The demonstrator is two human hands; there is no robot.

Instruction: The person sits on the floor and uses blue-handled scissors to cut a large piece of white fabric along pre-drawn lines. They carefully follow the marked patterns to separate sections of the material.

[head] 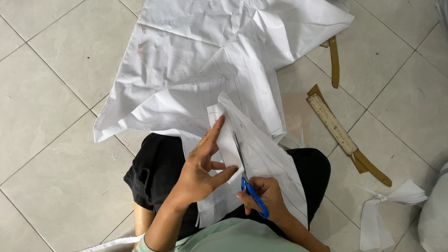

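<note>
Scissors, blue-handled: right hand closed through loops, blades partway into white paper over lap. Left hand: fingers pinch narrow cut strip. Cut underway; most sheet uncut. Wooden rulers, paper scraps on tiled floor.

i see creased matt white paper, glossy blue plastic scissor handles, worn wooden rulers, smooth glazed floor tiles.
</note>
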